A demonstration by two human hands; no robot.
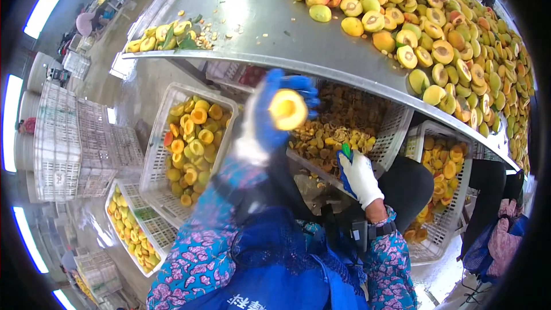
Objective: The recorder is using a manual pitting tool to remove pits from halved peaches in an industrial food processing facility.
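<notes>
My left hand (263, 114), in a blue and white work glove, is raised and blurred. It holds a halved yellow peach (287, 111) with its hollow turned up and no stone in it. My right hand (361, 178), gloved the same way, grips a small tool by its green handle (346, 150); its working end cannot be made out. Both hands are over a plastic crate (398, 131) of brown stones and scraps, partly under the metal table's edge. To my left stands a crate (156, 142) of pitted peach halves.
The steel table (258, 13) bears a large heap of peach halves (443, 51), many with stones, and a small pile with leaves (187, 43). Another crate (462, 193) of halves stands to my right. Stacked crates (58, 146) stand at left. A person's pink sleeve (501, 241) is at far right.
</notes>
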